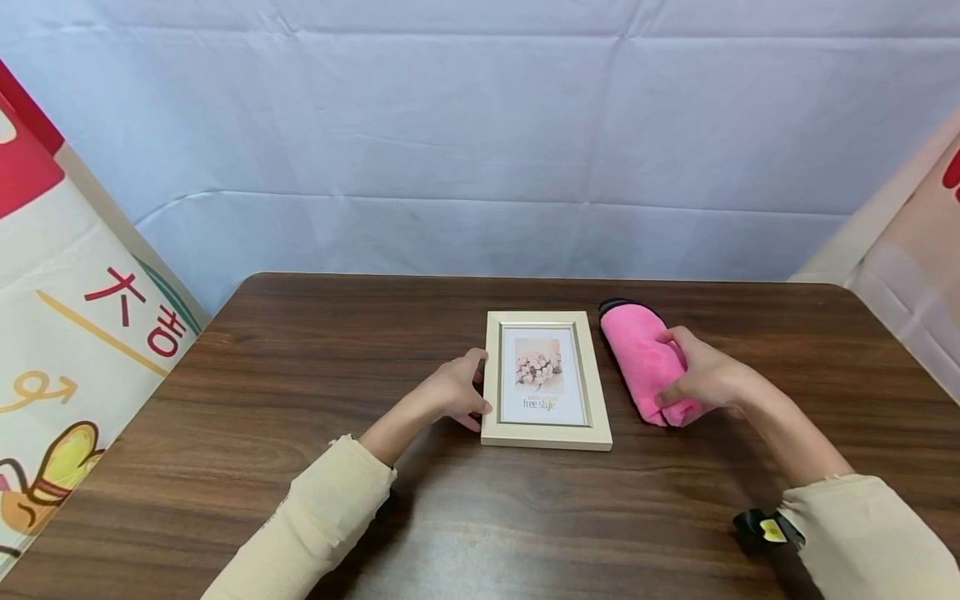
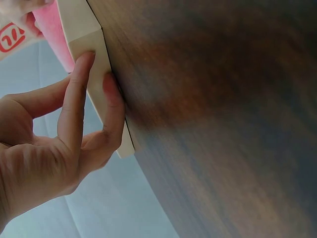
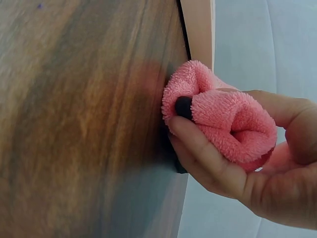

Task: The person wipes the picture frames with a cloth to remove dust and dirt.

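Clamping rolled pink cloth (image 1: 633, 350) — R grip (image 1: 705, 375); L grip (image 1: 453, 387) — fingers apart, touching pic frame (image 1: 546, 379).

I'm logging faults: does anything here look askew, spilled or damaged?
Nothing stands out: the picture frame lies face up, the left hand touching its side, and the right hand grips a rolled pink cloth. No spill or damage shows.
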